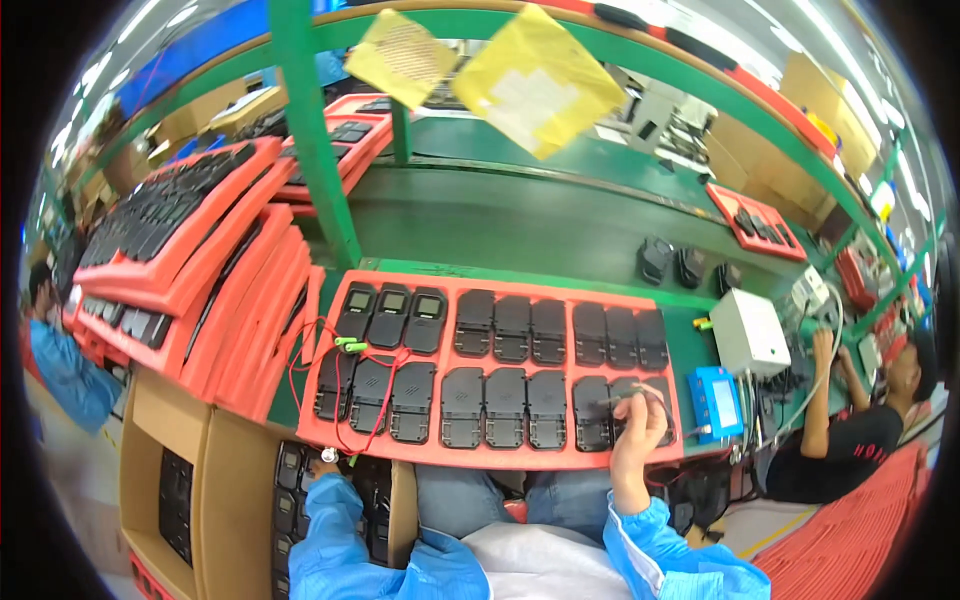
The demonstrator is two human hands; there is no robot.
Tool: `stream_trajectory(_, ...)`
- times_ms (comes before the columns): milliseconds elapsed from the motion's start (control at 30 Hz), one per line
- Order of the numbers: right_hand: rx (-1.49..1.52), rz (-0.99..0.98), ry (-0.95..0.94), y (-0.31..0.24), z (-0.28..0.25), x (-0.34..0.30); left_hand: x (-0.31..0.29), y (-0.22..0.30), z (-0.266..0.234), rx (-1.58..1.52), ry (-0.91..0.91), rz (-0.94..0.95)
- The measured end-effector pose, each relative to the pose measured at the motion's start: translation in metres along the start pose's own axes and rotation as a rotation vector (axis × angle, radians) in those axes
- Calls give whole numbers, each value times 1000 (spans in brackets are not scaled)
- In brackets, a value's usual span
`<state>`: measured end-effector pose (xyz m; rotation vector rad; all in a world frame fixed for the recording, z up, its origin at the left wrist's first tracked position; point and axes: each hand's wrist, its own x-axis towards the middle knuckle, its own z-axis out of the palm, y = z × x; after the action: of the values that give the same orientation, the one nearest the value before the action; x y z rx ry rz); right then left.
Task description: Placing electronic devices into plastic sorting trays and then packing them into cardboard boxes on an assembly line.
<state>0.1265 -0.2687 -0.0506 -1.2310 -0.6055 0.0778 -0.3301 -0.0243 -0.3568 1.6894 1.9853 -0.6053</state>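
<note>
A red foam tray [450, 370] lies on the bench in front of me, holding several black handheld devices in its compartments. Three in the far left compartment show small screens, such as this device [428, 308]; others lie with their contacts or backs up. Over the near right compartment is my right hand [640, 425], fingers curled together and slightly blurred at the black devices there. Whatever it grips is hard to make out. Low on the left, my left hand [322, 468] is at a cardboard box [403, 500] with black devices inside; its fingers are mostly hidden.
Red and black wires with green clips [350, 345] lie across the tray's left side. Stacked red trays [240, 310] rise at left. A blue meter [716, 402] and white box [750, 332] stand at right. A green post [310, 130] rises beyond; a co-worker [850, 430] sits at right.
</note>
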Motion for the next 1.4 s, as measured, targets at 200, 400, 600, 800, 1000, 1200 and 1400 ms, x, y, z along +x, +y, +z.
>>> stream_trajectory(200, 70, 91, -49, -12, 6, 6, -2, -18, 6, -327, 154, -15)
stream_trajectory(400, 236, 145, -131, -5, -6, 5, -4, -81, 12, -560, 142, 320)
stream_trajectory(600, 196, 178, -209, -4, -13, 1, 32, -69, 25, -332, 97, 335)
stream_trajectory(800, 177, 131, -174, -5, -7, 0, 111, -149, -27, -573, 131, 482)
stream_trajectory(1000, 214, 169, -185, -3, -2, 1, 89, -177, -17, -808, 272, 502)
stream_trajectory(1200, 286, 190, -205, -5, -15, 3, -108, -141, -133, -883, 399, 376)
stream_trajectory(1400, 371, 156, -317, -1, -22, 1, -372, 141, -296, -803, 253, 1071)
